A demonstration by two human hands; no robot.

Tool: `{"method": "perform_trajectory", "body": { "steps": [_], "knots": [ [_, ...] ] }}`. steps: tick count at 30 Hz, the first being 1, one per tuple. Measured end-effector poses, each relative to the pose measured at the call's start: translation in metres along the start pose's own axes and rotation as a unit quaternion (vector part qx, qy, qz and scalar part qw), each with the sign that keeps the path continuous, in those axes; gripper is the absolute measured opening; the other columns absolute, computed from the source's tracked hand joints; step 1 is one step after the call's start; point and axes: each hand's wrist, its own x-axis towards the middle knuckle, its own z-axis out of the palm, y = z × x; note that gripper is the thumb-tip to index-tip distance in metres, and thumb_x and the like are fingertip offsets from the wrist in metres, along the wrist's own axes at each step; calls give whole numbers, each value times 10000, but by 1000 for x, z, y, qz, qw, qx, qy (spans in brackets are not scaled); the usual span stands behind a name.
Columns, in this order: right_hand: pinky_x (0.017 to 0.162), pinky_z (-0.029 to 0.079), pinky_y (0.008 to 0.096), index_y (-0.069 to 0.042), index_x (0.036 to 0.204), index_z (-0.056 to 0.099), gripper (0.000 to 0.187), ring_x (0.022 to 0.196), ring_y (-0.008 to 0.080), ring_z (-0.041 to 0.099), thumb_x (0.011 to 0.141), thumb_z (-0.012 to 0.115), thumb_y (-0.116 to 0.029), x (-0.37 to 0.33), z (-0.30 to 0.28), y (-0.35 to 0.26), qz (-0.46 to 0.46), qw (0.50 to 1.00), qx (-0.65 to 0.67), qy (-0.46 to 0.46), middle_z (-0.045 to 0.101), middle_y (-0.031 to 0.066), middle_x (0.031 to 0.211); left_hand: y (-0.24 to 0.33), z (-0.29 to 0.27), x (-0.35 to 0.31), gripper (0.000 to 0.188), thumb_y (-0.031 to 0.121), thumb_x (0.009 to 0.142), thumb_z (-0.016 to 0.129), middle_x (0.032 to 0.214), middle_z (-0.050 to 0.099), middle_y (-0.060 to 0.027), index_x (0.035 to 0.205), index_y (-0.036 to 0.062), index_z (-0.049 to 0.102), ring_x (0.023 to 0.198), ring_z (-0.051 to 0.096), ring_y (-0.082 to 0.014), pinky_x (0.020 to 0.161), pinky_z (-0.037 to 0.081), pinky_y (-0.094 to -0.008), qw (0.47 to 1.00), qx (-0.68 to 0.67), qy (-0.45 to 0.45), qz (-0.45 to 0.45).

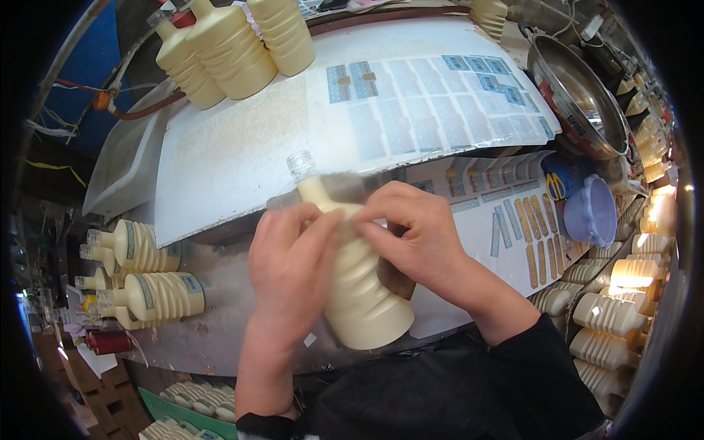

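A cream-coloured ribbed bottle (367,308) with a clear threaded neck leans in front of me, its base toward me and its neck pointing away and slightly left. My left hand (290,257) bends over the bottle's left shoulder, somewhat blurred, fingers pinched together. From the other side, my right hand (418,235) meets it with thumb and index finger pinched at the same shoulder. Whatever sits between the fingertips, if anything, is too small to make out. Part of the bottle's upper body is hidden behind the hands.
A white board with a label sheet (396,110) lies beyond the hands. More labels (539,242) lie at right, near a lilac bowl (590,213), yellow-handled scissors (555,185) and a metal pan (579,95). Labelled bottles (165,293) lie left; others (227,55) stand at the back.
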Motion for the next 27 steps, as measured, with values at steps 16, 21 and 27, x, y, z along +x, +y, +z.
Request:
{"method": "perform_trajectory", "body": {
  "steps": [16, 21, 27],
  "knots": [
    [835, 469, 232, -32, 1037, 689, 185, 908, 58, 574, 1031, 594, -191, 3, -27, 15, 228, 937, 263, -21, 651, -8, 983, 5, -5, 3, 242, 96, 879, 705, 1013, 613, -104, 1113, 45, 740, 930, 579, -283, 821, 469, -385, 997, -13, -56, -57],
    [907, 469, 246, -15, 1180, 664, 211, 1024, 82, 600, 993, 607, -91, -3, -28, 28, 237, 918, 318, 25, 683, 25, 1097, 5, -4, 4, 230, 68, 878, 697, 1003, 619, -105, 1098, 26, 746, 921, 578, -282, 819, 467, -381, 997, -27, -48, -57],
    [926, 500, 256, 11, 1221, 635, 240, 1031, 104, 638, 992, 635, -60, -9, -21, 32, 204, 944, 255, 51, 696, 60, 1122, 7, -5, 5, 240, 45, 869, 697, 1001, 616, -105, 1103, 24, 746, 919, 574, -281, 820, 464, -378, 996, -28, -54, -64]
  ]
}}
